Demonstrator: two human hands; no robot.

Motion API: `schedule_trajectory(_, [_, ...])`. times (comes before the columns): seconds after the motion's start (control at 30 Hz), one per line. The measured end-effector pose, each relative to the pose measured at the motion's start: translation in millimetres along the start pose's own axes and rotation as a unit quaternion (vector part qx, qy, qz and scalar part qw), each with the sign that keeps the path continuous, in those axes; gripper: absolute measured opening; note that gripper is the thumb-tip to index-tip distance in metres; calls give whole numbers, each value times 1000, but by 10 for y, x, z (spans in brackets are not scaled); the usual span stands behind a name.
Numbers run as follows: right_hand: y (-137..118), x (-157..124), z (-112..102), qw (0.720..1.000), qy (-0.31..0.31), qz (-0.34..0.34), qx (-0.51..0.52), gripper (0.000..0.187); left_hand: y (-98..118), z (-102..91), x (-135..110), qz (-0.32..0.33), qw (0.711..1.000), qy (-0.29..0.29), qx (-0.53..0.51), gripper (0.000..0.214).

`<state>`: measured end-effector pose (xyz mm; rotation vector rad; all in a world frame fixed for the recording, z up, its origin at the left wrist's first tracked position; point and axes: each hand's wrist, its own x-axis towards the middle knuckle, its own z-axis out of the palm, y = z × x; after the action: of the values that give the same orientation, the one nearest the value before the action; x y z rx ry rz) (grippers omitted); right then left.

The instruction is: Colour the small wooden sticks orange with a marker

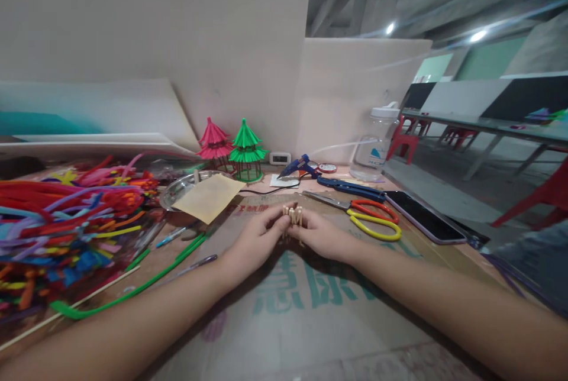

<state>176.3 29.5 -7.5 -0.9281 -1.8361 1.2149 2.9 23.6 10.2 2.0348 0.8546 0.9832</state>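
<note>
My left hand point(256, 238) and my right hand point(323, 234) meet over a sheet of cardboard with green print point(310, 310). Together they pinch a small bundle of short wooden sticks point(293, 215), held upright between the fingertips of both hands. Both hands rest on the cardboard with fingers curled around the bundle.
A heap of coloured pipe cleaners point(62, 221) fills the left. Behind it stand a metal dish point(180, 191), a yellow paper point(208, 197) and pink point(215, 143) and green point(247, 147) paper pagodas. A blue glue gun point(297, 167), scissors point(370, 218), phone point(423, 216) and bottle point(376, 144) lie to the right.
</note>
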Motion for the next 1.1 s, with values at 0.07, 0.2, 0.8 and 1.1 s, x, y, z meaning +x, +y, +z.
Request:
schedule_trajectory(0.07, [-2,-7,-15,1000,-13,-4,-10,12,-10,10,-10,-6,1000,0,-3,31])
schedule_trajectory(0.2, [1,27,6,999,-25,-15,-23,21,-31,9,-16,-15,1000,5,-5,31])
schedule_trajectory(0.8, [-3,61,49,986,-72,-99,-115,35,-90,6,-34,22,999,-27,35,52])
schedule_trajectory(1.1, [3,49,-22,985,-106,-100,-95,18,-31,-7,-20,19,1000,7,21,35])
